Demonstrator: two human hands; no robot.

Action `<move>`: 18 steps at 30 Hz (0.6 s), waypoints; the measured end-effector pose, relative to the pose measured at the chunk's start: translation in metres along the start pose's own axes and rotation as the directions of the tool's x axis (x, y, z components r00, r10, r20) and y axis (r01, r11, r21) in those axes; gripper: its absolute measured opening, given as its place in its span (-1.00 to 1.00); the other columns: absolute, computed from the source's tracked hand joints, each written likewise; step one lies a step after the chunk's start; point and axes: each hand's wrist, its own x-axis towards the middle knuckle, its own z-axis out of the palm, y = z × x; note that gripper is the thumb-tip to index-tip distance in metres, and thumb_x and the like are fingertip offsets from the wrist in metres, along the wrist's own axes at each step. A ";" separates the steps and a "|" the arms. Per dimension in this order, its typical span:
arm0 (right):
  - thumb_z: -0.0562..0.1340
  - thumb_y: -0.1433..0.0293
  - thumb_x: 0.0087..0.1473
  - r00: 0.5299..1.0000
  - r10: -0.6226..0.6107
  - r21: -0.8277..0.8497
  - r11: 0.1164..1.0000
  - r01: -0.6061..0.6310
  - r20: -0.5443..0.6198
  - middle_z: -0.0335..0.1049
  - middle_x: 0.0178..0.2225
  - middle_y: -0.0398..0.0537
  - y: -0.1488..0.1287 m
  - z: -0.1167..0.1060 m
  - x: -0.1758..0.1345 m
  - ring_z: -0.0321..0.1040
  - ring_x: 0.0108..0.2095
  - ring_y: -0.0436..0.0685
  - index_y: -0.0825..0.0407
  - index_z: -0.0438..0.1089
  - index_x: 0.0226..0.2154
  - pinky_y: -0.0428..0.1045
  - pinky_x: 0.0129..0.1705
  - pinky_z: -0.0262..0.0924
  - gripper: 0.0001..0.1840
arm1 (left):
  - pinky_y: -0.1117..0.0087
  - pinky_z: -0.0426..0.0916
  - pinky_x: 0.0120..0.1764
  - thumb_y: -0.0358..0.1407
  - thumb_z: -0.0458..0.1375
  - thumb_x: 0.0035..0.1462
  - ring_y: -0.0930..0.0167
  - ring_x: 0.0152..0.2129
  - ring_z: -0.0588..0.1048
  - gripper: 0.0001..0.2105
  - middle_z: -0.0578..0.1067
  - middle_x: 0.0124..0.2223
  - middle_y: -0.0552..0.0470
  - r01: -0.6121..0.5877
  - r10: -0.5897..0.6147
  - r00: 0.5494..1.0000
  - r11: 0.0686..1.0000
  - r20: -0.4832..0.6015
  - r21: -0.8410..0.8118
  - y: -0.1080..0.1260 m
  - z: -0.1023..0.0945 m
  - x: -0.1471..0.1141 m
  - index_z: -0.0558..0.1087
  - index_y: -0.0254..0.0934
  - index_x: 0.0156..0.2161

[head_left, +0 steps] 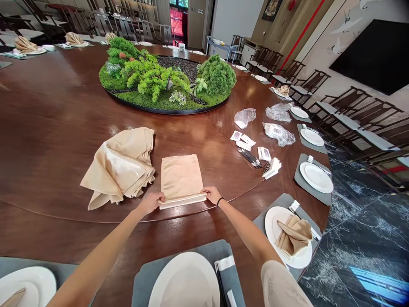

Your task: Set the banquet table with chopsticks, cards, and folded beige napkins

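A beige cloth napkin (181, 174) lies flat on the brown wooden table, its near edge folded over into a narrow strip. My left hand (154, 201) pinches the left end of that strip, and my right hand (212, 195), with a dark band at the wrist, pinches the right end. Both hands rest at table height with fingers closed on the cloth. Just left of it sits a loose pile of beige napkins (121, 166). Nearest me is a white plate (185, 281) on a grey placemat (142, 277).
A round planter of greenery (169, 111) stands mid-table. To the right lie clear plastic bags (279, 134), small white packets (244, 140), dark chopsticks (249, 157) and a white tissue stack (272, 168). A folded napkin (294, 234) sits on a plate at right. Chairs (348, 102) line the wall.
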 end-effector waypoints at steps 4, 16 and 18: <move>0.10 0.56 0.12 0.967 -0.254 -0.380 0.892 0.245 0.027 0.46 -0.20 -0.05 -0.009 -0.009 0.014 0.31 -0.12 0.08 0.00 0.49 -0.38 0.02 -0.03 0.19 -0.72 | 0.26 0.23 -0.09 -0.48 0.07 -0.04 0.23 -0.10 0.37 -0.85 0.47 -0.14 -0.09 -0.231 0.239 0.971 0.921 0.014 0.315 0.011 -0.005 0.016 0.40 -0.19 -0.37; 0.19 0.32 0.13 0.902 -0.336 -0.713 0.560 0.422 0.270 0.21 0.16 0.09 -0.035 0.009 -0.006 -0.01 0.20 0.27 0.03 0.33 -0.02 0.22 0.15 -0.10 -0.66 | 0.07 0.14 0.00 -0.07 0.00 0.17 0.07 -0.03 0.30 -0.63 0.40 -0.02 -0.26 -0.136 0.208 0.975 0.831 -0.076 0.539 0.049 0.043 0.022 0.45 -0.31 -0.12; 0.15 0.38 0.18 0.891 -0.332 -0.717 0.534 0.449 0.310 0.28 0.09 0.10 -0.035 0.015 0.002 0.09 0.15 0.23 0.03 0.31 -0.02 0.20 0.15 -0.10 -0.70 | 0.07 0.16 -0.01 -0.20 0.05 0.14 0.06 -0.04 0.30 -0.69 0.39 -0.02 -0.26 -0.068 0.148 0.985 0.811 -0.091 0.582 0.053 0.046 0.028 0.42 -0.33 -0.07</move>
